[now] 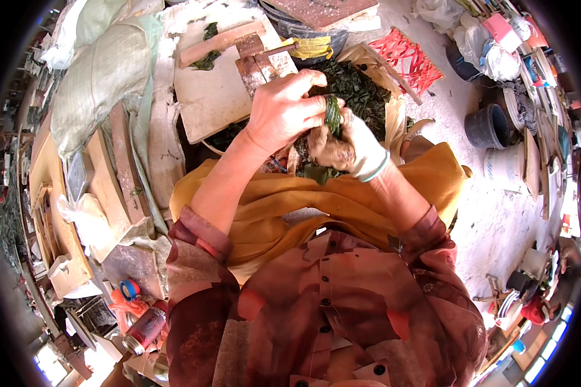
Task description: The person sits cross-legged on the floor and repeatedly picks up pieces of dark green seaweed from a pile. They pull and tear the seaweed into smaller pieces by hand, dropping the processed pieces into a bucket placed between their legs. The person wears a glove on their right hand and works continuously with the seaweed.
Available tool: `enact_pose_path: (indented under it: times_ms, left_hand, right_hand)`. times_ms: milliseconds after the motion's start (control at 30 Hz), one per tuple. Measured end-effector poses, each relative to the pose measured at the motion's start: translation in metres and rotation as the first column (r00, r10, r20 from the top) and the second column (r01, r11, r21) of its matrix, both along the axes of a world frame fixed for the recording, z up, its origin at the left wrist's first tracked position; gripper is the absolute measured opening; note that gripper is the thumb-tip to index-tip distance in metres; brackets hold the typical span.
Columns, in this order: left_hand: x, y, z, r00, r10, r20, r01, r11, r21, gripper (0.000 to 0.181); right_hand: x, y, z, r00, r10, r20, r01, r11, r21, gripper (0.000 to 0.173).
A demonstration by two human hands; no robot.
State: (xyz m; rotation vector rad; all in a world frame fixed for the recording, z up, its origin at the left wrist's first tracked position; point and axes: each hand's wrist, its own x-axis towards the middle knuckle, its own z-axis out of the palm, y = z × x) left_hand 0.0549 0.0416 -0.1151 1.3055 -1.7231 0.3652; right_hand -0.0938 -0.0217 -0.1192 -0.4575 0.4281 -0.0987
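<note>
My left hand (pixel 290 109), bare, pinches a small bunch of wet dark green leaves (pixel 333 116) from the left side. My right hand (pixel 351 145) wears a soiled pale work glove with a teal cuff and grips the same bunch from the right. The hands meet over my lap. Just beyond them, a heap of dark green leaves (pixel 356 84) fills a sack-like tan wrapping (pixel 396 116). On the left, close to my left hand, lies a pale board (pixel 208 104) with a rusty metal and wood fixture (pixel 259 60) on it. Leaf scraps (pixel 206 61) stick to the board.
A black tub (pixel 339 41) with a brown board on top stands ahead. Red plastic mesh (pixel 406 63) lies right of it, and a black bucket (pixel 487 126) farther right. A woven sack (pixel 101 82) is on the left. A drink can (pixel 145 328) lies lower left.
</note>
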Motion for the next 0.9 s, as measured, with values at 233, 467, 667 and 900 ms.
enact_pose_path:
  times_ms: [233,467,667,900]
  left_hand:
    - [-0.004,0.002,0.0,0.983,0.159,-0.096,-0.1,0.888,0.45,0.007]
    - [-0.009,-0.005,-0.01,0.882,0.079,-0.465,0.159,0.878,0.451,0.008]
    - [0.005,-0.007,-0.003,0.398,0.319,-0.86,0.446,0.752,0.485,0.011]
    - [0.028,-0.003,-0.01,0.575,0.19,-0.795,0.428,0.758,0.491,0.019]
  right_hand:
    - [-0.002,-0.028,-0.006,0.865,-0.414,-0.283,0.149,0.751,-0.643,0.05]
    - [-0.012,-0.041,-0.011,0.893,-0.281,-0.351,-0.205,0.442,-0.874,0.067]
    - [-0.027,-0.046,0.0,0.938,-0.114,-0.327,-0.131,0.758,-0.639,0.09]
    - [-0.03,-0.055,0.0,0.933,-0.122,-0.337,-0.203,0.594,-0.778,0.035]
